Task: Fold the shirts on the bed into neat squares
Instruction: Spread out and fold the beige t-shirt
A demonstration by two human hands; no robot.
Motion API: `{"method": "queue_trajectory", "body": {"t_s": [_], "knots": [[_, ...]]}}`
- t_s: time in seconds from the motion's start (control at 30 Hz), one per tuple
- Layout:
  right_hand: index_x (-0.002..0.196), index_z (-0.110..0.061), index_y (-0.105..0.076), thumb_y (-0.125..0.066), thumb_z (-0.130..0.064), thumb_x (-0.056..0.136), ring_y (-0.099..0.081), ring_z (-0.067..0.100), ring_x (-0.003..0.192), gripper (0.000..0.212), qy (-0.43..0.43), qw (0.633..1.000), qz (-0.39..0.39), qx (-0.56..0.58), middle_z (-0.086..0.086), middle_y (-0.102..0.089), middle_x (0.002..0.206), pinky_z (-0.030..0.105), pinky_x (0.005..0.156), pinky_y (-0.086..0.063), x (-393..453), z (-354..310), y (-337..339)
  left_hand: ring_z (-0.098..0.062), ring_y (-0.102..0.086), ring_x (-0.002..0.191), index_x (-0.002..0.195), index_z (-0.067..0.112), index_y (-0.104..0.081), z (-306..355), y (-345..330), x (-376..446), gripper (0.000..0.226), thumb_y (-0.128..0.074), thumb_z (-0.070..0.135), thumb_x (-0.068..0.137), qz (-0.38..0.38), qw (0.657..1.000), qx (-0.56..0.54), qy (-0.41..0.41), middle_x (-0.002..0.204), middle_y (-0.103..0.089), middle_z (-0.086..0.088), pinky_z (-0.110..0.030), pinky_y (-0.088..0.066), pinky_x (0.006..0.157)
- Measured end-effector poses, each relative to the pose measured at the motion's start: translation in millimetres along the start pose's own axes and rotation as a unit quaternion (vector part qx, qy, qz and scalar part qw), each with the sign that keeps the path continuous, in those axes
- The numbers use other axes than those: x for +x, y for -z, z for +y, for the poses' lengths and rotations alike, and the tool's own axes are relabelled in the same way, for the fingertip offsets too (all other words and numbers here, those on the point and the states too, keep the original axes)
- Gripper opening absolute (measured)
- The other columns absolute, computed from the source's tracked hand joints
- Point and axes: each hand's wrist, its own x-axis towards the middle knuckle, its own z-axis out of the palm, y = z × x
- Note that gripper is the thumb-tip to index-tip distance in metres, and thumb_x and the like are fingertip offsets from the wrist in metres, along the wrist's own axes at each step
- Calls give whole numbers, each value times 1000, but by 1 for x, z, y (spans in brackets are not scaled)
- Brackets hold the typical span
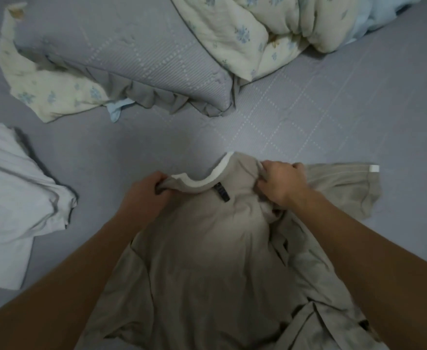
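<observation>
Beige shirt (207,248) spread on the grey bed (333,137), collar away from the camera. Left hand (144,195) clenched on the left shoulder seam, right hand (280,185) clenched on the right. White shirt (13,198) rumpled at far left, well apart.

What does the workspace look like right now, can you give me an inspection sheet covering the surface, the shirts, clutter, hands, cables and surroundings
Surface: grey quilted bed cover, bare in the middle.
Job's things: beige shirt spread out, collar away from the person, rumpled, not yet folded; white shirt lies loose at the left edge, unfolded.
Clutter: grey pillow and a floral quilt bunched at the far side.
Hands: left hand grips the beige shirt left of the collar; right hand grips it at the right shoulder.
Cables: nothing seen.
Surroundings: nothing seen beyond the bed.
</observation>
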Motion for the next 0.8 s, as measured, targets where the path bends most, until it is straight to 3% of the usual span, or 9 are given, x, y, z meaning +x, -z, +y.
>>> {"method": "queue_trajectory", "body": {"t_s": [0.07, 0.2, 0.3, 0.4, 0.47, 0.53, 0.67, 0.73, 0.8], "knots": [[89, -26, -44, -58, -36, 88, -61, 32, 97, 18, -28, 997, 27, 65, 9, -68, 99, 41, 87, -37, -9, 15, 16, -21, -61, 87, 100, 18, -63, 5, 8, 7, 9, -60, 20, 92, 70, 997, -15, -21, 91, -66, 0, -28, -38, 71], [102, -17, -57, -64, -32, 87, -61, 35, 90, 23, -79, 965, 177, 177, 8, -64, 88, 38, 76, -45, -4, 35, 46, -9, -54, 84, 103, 21, -60, 34, 20, 37, 10, -59, 19, 93, 157, 982, -66, -83, 93, -62, 6, -23, -36, 70], [124, -20, -53, -65, -29, 87, -57, 32, 105, 40, -78, 948, 230, 207, 5, -60, 107, 44, 92, -44, 6, 39, 49, -9, -57, 87, 117, 22, -57, 50, 15, 64, 26, -61, 24, 92, 171, 978, -105, -56, 100, -63, 3, -18, -42, 72], [151, -17, -30, -62, -35, 90, -32, 36, 139, 71, -106, 977, 154, 107, 15, -35, 151, 48, 114, -24, -1, 41, 19, -28, -57, 107, 135, 18, -48, 35, 3, 65, 52, -66, 32, 88, 128, 990, -49, 32, 120, -58, -10, -41, -48, 93], [157, -18, -11, -54, -45, 93, -8, 35, 149, 81, -127, 982, 106, 89, 14, -9, 163, 50, 120, -8, -19, 48, -12, -37, -51, 117, 138, 17, -45, 13, -6, 45, 64, -69, 42, 84, 110, 992, 25, 53, 130, -53, -15, -49, -43, 100], [157, -19, 1, -42, -53, 97, 5, 32, 151, 81, -150, 978, 94, 111, 12, 5, 165, 51, 121, -2, -45, 61, -42, -39, -50, 117, 137, 18, -47, -14, -9, 16, 69, -69, 54, 82, 122, 987, 78, 70, 129, -53, -17, -50, -42, 99], [157, -18, 2, -23, -67, 94, 5, 30, 152, 84, -231, 962, 80, 122, 12, 7, 165, 54, 121, -6, -110, 102, -88, -41, -56, 114, 136, 21, -45, -73, -5, -48, 79, -70, 65, 76, 146, 971, 74, 174, 125, -59, -19, -51, -45, 98], [157, -18, -5, -33, -65, 94, -4, 34, 151, 84, -268, 953, 75, 122, 14, -1, 165, 54, 119, -12, -147, 121, -105, -43, -55, 116, 138, 15, -45, -101, -7, -83, 85, -75, 61, 73, 160, 957, 85, 225, 126, -57, -23, -53, -44, 99], [151, -12, -26, -52, -52, 94, -23, 41, 143, 74, -305, 934, 95, 161, 20, -24, 157, 54, 115, -24, -179, 135, -117, -45, -51, 119, 135, 9, -46, -124, -15, -115, 89, -81, 58, 69, 180, 934, 76, 298, 126, -55, -27, -54, -41, 100]]}}
